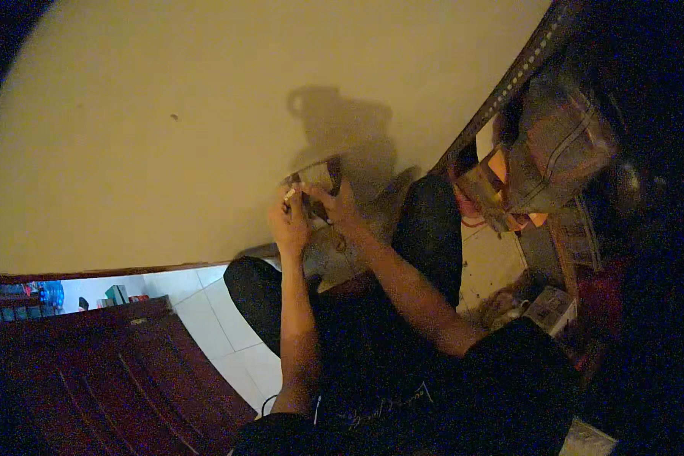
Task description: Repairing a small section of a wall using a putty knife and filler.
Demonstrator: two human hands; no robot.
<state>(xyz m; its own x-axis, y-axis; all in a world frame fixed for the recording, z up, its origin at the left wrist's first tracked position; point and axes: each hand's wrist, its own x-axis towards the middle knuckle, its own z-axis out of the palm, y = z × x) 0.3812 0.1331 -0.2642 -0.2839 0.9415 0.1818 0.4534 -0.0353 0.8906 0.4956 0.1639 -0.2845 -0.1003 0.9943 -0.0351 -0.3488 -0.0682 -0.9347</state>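
Note:
My left hand (289,220) is closed at the front edge of the cream tabletop (167,152), pinching a small white item (289,193) against a dark-edged object (319,174) with a paler middle, which I cannot identify. My right hand (340,211) is closed on the right part of the same object, its thumb and fingertips close to those of my left hand. Their shadow falls on the tabletop just beyond them. My fingers partly hide what is held, and it is dim and small.
My dark-clothed knees (425,228) are at the table's edge. Bags and packets (547,144) are piled at the right, with a box (551,308) lower down. A maroon wooden bench (114,365) stands at lower left on a tiled floor (220,319).

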